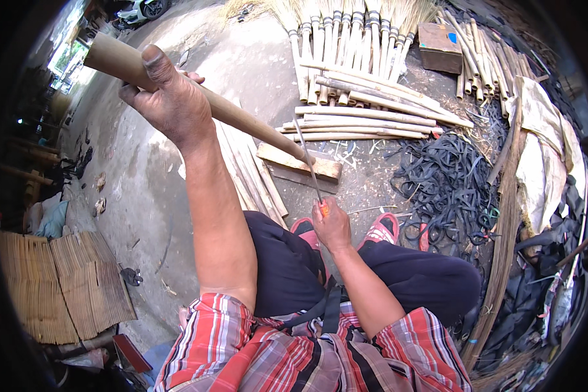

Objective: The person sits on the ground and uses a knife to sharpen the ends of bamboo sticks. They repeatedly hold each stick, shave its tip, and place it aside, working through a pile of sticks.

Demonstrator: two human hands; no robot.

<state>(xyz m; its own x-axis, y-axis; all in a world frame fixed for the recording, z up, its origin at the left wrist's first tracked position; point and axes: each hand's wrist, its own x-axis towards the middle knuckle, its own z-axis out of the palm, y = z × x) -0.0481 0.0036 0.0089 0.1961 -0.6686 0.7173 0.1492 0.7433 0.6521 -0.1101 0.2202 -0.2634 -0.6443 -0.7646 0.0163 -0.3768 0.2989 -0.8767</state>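
My left hand [179,108] is closed round a thick bamboo pole [242,127], its thumb lying along the top. The pole slopes down from the upper left, its lower end at a wooden block [326,170] on the ground. In my right hand [334,227], held low between my knees, is a long thin-bladed tool [313,178] with an orange-red handle. Its blade points up and away, crossing the pole near the lower end. Whether the edge is smooth or toothed is too fine to tell.
Bamboo poles [366,124] lie ahead, below a row of brooms [346,32]. A cardboard box [440,47] stands at the far right, above tangled black strips [444,183]. More poles [248,163] lie left of the block. Slatted panels [65,287] rest at the left.
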